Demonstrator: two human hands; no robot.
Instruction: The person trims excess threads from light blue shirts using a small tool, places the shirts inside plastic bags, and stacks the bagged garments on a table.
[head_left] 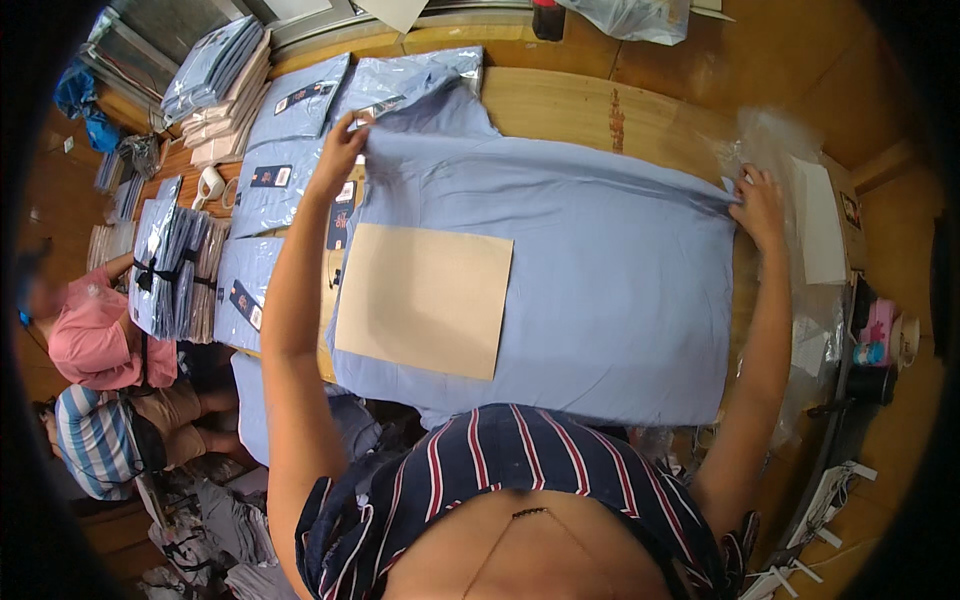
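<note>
Pale blue cloth, a shirt (600,280), lies spread flat across the wooden desk (600,110), filling most of its middle and reaching to the near edge. Tan cardboard sheet (425,298), rectangular, rests on the shirt's left half, slightly tilted, well apart from both hands.

Left hand (340,150) is at the shirt's far left corner; fingers closed in a pinch on the cloth edge, lifting it a little. Right hand (758,205) is at the shirt's far right edge; fingers curled onto a bunched fold of cloth, gripping it. Both arms stretched out from the near edge, the cloth drawn taut between the two hands along the far side.

Left of the shirt: folded blue shirts in clear bags (290,150), with dark tags, laid in overlapping rows on the desk, some touching the spread shirt's left edge. Farther left, a bundle of bagged shirts (175,265) tied with dark strap. At the far left corner, a stack of folded garments (225,85), blue on top, paler below.

Right of the shirt: crumpled clear plastic bags (790,150) and a white sheet (820,215) on them, just beside the right hand. Pink object (878,330) and a dark cup (872,385) sit beyond the desk's right end.

Low at left, two other people (95,380), one in pink, one in stripes, seated by the floor.
</note>
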